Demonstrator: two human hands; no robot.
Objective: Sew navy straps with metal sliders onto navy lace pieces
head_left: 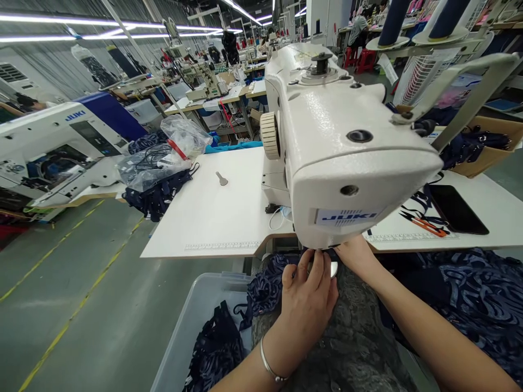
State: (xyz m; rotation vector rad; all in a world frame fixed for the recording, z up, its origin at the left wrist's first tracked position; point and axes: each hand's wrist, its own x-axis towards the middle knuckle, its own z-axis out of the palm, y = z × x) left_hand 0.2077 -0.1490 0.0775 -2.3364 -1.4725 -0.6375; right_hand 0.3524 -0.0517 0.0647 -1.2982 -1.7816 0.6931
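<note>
White sewing machine head (347,130): glossy painted shell, lightly pebbled. White rectangular desk (216,207): smooth, fairly matt. Dark navy patterned cloth (267,283): textured, raised swirls. Translucent bin (183,321): smooth plastic. Black phone (460,208): glossy face. Silver bangle (266,362): shiny metal. Clear bags (186,136): crinkled, glossy plastic.

Sewing machine (339,125): off-white; lettering (349,216) blue. Handwheel (269,136): cream, ribbed. Tabletop (212,212): plain white; ruler strip (223,246) marked in fine dark graduations. Fabric at right (482,294): dark navy, paler blue swirls. Lap cloth (347,337): dark grey-green, mottled floral. Snips (429,224): orange handles. Phone (457,209): black. Thread cones (393,22): navy. Bangle (265,359): silver. Floor (139,321): grey-green; stripes (98,277) yellow. Stools (365,61): red.
</note>
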